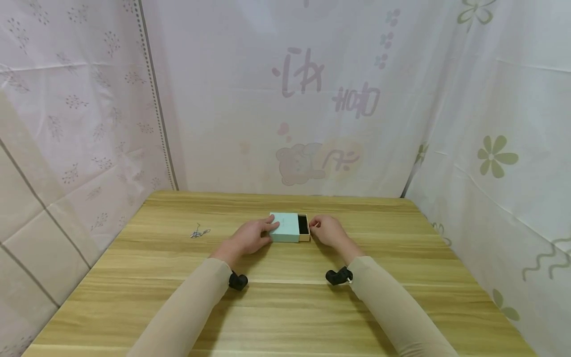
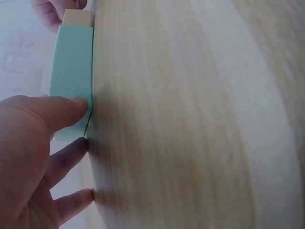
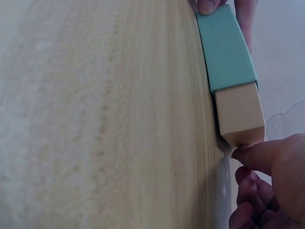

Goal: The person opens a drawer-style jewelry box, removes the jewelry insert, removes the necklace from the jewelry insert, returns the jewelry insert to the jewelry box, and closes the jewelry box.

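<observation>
A mint-green drawer-style gift box (image 1: 284, 227) lies flat near the middle of the table. Its beige inner drawer (image 1: 304, 237) sticks partway out on the right, with a black lining (image 1: 303, 224) visible inside. My left hand (image 1: 253, 235) grips the sleeve at its left end, the thumb (image 2: 66, 110) against the near side. At the opposite end, my right hand (image 1: 327, 230) pinches at the drawer's end face, its thumb tip (image 3: 245, 155) right against it. Whatever small pull sits between those fingers is hidden.
Left of the box, a small silvery chain (image 1: 199, 232) lies in a loose heap on the wooden table (image 1: 276, 307). Patterned white curtains (image 1: 223, 99) hang behind the table and at both sides.
</observation>
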`<state>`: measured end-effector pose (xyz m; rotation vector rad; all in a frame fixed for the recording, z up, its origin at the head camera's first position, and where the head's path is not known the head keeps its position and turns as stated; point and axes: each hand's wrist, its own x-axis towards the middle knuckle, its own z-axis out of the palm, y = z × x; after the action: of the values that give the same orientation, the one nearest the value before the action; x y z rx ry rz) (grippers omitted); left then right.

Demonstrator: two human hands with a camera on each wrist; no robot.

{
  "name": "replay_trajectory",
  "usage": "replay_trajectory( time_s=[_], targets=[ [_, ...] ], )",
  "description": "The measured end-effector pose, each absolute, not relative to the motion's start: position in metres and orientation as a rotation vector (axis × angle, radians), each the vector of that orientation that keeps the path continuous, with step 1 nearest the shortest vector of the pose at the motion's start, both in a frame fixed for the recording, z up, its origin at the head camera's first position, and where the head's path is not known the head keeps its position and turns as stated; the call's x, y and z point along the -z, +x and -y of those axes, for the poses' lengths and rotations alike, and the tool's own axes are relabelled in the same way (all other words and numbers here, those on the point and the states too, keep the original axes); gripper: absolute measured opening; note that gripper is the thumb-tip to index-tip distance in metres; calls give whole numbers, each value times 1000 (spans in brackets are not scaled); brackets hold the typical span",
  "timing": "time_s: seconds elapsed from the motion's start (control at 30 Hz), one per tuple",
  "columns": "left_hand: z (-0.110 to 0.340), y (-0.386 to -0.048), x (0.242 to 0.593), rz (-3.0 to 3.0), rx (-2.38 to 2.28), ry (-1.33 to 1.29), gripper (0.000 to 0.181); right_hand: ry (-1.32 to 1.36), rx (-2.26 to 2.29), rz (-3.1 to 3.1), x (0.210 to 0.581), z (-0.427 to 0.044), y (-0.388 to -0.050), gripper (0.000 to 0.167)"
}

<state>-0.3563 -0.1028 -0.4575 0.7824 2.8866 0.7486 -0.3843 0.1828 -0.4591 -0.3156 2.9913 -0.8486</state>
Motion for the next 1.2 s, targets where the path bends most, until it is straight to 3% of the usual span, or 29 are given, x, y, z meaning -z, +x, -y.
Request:
replay_trajectory(
  time_s=[1.2],
  targets=[
    [102,-356,457,-2895,-735,781,59,-280,856,-2987,459,-178,-384,19]
  ],
)
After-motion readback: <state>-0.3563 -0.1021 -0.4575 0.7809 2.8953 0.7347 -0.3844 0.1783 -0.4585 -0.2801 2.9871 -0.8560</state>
